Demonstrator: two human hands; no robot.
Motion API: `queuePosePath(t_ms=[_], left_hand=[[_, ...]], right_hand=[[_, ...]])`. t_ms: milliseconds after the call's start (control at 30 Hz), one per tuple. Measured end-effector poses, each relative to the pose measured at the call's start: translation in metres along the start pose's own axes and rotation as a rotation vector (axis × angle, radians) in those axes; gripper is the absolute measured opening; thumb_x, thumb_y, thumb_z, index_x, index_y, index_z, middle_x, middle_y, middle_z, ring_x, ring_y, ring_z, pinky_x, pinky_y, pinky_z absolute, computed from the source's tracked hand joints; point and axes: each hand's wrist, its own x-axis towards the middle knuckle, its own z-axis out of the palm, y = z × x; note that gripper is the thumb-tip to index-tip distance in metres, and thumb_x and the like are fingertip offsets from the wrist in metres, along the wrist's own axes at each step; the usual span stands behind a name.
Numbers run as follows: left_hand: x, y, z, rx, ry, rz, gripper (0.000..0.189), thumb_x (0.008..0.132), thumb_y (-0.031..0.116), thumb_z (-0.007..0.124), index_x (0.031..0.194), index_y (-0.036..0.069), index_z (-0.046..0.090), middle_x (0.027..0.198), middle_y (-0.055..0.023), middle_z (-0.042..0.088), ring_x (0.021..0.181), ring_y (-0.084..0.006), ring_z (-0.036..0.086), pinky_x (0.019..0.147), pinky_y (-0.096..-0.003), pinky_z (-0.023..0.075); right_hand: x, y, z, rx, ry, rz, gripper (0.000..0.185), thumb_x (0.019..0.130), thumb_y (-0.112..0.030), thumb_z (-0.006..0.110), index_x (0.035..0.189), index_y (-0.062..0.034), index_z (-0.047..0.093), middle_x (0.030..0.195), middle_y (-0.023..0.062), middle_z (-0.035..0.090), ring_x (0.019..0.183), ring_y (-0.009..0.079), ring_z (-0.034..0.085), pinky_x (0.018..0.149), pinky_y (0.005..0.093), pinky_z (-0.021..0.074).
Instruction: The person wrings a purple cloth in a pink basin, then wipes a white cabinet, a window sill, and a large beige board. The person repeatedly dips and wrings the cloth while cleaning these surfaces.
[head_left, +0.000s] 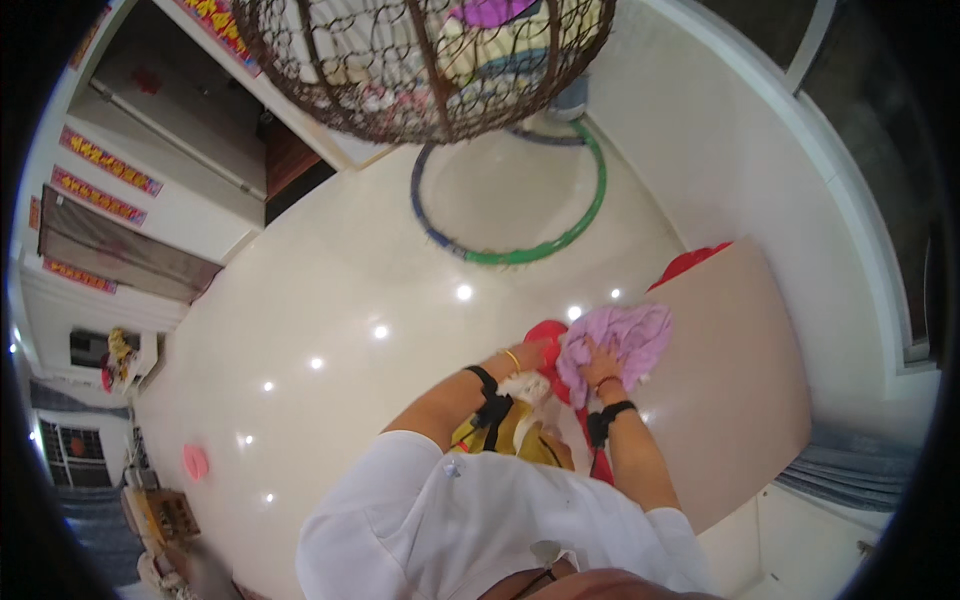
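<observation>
A crumpled lilac cloth lies over the near left corner of a beige flat surface. My right hand rests on the cloth with its fingers spread, pressing on it. Close to the left of the cloth, my left hand is at a red rounded object; whether its fingers grip that object cannot be made out. A red strap-like strip hangs down between my forearms. Black bands circle both wrists.
A brown woven hanging basket with fabrics inside is overhead in front. A green and blue hoop lies on the glossy floor. The beige surface stands by the wall at right. A pink object is on the floor at left.
</observation>
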Motion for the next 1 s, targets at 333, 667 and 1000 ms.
queuePosePath(t_ms=[333, 667, 1000], left_hand=[[-0.412, -0.084, 0.062, -0.147, 0.455, -1.084, 0.052, 0.082, 0.019, 0.058, 0.131, 0.005, 0.048, 0.121, -0.0234, 0.058, 0.114, -0.0366, 0.054, 0.097, -0.0405, 0.0447], [-0.661, 0.007, 0.336, -0.513, 0.274, -1.225, 0.04, 0.092, 0.017, 0.049, 0.131, 0.007, 0.046, 0.096, -0.0114, 0.069, 0.082, -0.0204, 0.067, 0.069, -0.0327, 0.0545], [-0.74, 0.103, 0.496, -1.343, 0.419, -1.517, 0.037, 0.095, 0.015, 0.044, 0.132, 0.012, 0.046, 0.121, -0.0016, 0.059, 0.104, -0.0147, 0.06, 0.081, -0.0255, 0.0522]], right_hand=[[-0.183, 0.118, 0.071, -0.049, -0.014, -0.044, 0.075, 0.075, -0.034, 0.067, 0.142, -0.029, 0.035, 0.143, 0.007, 0.04, 0.139, 0.0326, 0.022, 0.109, 0.0599, 0.0149], [-0.282, 0.176, 0.12, -0.179, 0.149, -0.164, 0.065, 0.081, -0.037, 0.062, 0.136, -0.0111, 0.041, 0.121, 0.0153, 0.055, 0.121, 0.0312, 0.044, 0.1, 0.0451, 0.0356], [-0.19, 0.013, 0.118, 0.443, -0.356, 0.162, 0.055, 0.085, -0.036, 0.056, 0.131, -0.0068, 0.044, 0.11, 0.0142, 0.058, 0.105, 0.0271, 0.053, 0.089, 0.0399, 0.044]])
